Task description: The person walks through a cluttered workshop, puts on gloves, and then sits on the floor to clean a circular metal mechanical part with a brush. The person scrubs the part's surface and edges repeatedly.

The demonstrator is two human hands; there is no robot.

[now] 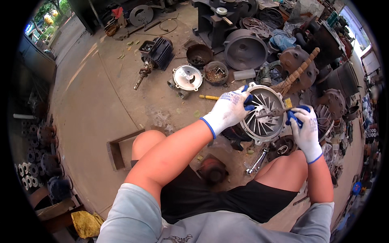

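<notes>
Between my knees stands a round metal housing (pixel 278 137) with a bolt-lug rim. A finned impeller (pixel 259 124) sits inside it, its blades fanning out from the hub. My left hand (pixel 231 107), in a white glove with blue fingertips, is closed on the housing's left rim. My right hand (pixel 306 128), gloved alike, is closed round the end of a slim dark metal tool (pixel 276 113). That tool lies across the impeller, its tip by the hub. Its exact kind is hard to make out.
Wrenches (pixel 256 162) lie on the floor before my right knee. Beyond the housing are a silver end cover (pixel 188 77), a motor (pixel 161 52) with its shaft, a large grey bowl-shaped casing (pixel 246 49) and a bundled rope (pixel 298 73). A rectangular metal frame (pixel 117 152) rests at left.
</notes>
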